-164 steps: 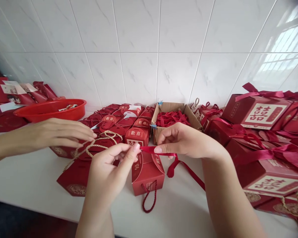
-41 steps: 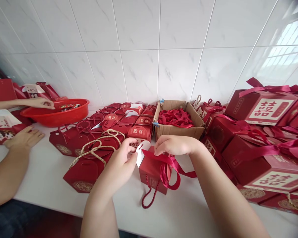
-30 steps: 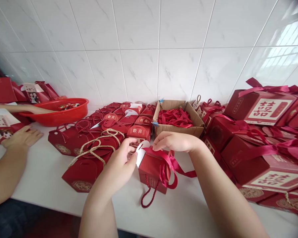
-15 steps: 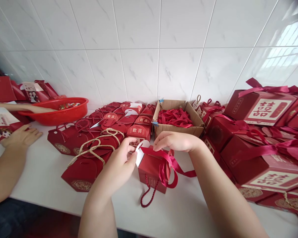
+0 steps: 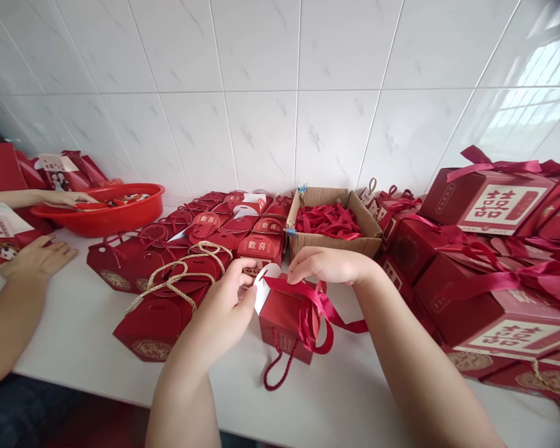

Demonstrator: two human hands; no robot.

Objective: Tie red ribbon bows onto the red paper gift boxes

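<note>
In front of me on the table stands a small red gift box (image 5: 284, 317) with a dark red cord handle hanging down its near side. Its rounded top flap (image 5: 262, 289), white inside, is raised on the left, and my left hand (image 5: 236, 295) pinches it by the edge. A dark red satin ribbon (image 5: 326, 308) runs from the flap's slot across the box top and drapes in loops down the right side. My right hand (image 5: 320, 266) is closed, fingertips on the ribbon above the box. Its fingers partly hide the ribbon there.
Behind the gift box is an open cardboard box (image 5: 333, 246) of ribbons. Closed red boxes (image 5: 154, 320) crowd the left; ribboned boxes (image 5: 494, 199) are stacked right. Farther left, another person's hand (image 5: 70, 199) is over a red basin (image 5: 121, 218), the other hand (image 5: 40, 258) by a paper box.
My hands, the gift box and the ribbon hold nearly the same positions. The other person's far hand has lifted from inside the red basin towards its left rim.
</note>
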